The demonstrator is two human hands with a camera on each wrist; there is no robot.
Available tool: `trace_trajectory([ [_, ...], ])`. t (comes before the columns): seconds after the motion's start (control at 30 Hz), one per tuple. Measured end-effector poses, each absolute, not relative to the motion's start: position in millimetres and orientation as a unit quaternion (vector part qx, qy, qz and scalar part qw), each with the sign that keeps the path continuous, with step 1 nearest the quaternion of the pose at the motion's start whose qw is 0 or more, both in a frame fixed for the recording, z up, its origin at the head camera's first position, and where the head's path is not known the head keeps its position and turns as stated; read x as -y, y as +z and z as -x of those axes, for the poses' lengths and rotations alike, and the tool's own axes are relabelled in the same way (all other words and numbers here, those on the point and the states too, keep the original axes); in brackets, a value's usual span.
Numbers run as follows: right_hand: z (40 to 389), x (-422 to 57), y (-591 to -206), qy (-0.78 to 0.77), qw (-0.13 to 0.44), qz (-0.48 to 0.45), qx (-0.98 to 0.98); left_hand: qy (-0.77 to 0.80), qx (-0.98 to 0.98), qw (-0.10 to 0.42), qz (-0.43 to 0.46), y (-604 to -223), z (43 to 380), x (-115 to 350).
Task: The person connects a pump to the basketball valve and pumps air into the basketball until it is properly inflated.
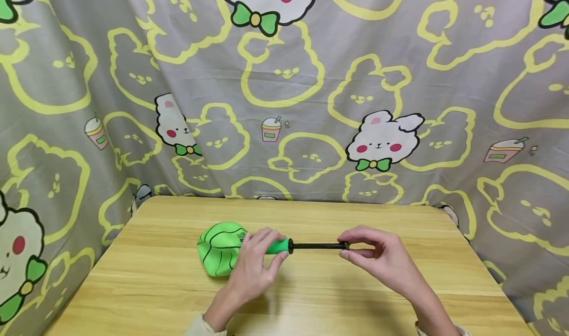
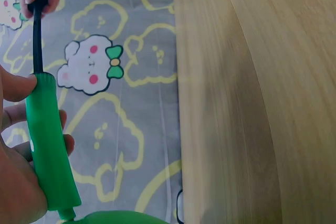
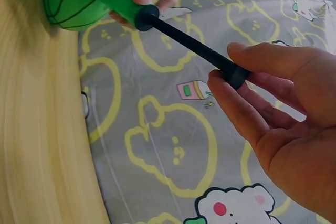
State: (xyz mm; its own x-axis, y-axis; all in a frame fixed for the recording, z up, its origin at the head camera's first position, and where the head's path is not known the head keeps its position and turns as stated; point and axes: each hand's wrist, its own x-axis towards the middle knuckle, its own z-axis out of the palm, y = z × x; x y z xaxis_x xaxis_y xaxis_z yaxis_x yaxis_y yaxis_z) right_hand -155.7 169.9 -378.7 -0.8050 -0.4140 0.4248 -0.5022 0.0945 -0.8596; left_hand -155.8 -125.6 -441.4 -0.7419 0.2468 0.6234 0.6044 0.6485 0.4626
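A small green hand pump (image 2: 47, 140) with a black plunger rod (image 1: 316, 246) is held level above the table. My left hand (image 1: 255, 267) grips its green barrel, fingers curled round it. At the rod's far end, my right hand (image 1: 384, 257) pinches the black end knob (image 3: 236, 76) between thumb and fingers. The rod is drawn out of the barrel. A partly slack green ball (image 1: 220, 249) with black lines is joined to the pump's nozzle, left of my left hand. In the left wrist view, only the ball's top edge shows.
A light wooden table (image 1: 155, 286) lies beneath the hands. Behind it and at both sides hangs a grey curtain (image 1: 306, 79) with yellow outlines and white rabbit prints, close to the table's back edge.
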Motion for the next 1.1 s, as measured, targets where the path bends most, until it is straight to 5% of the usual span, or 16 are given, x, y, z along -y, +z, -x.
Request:
trace_trajectory([
  [1.1, 162, -120, -423, 0.631, 0.073, -0.268, 0.724, -0.324, 0.874, 0.261, 0.252, -447, 157, 124],
])
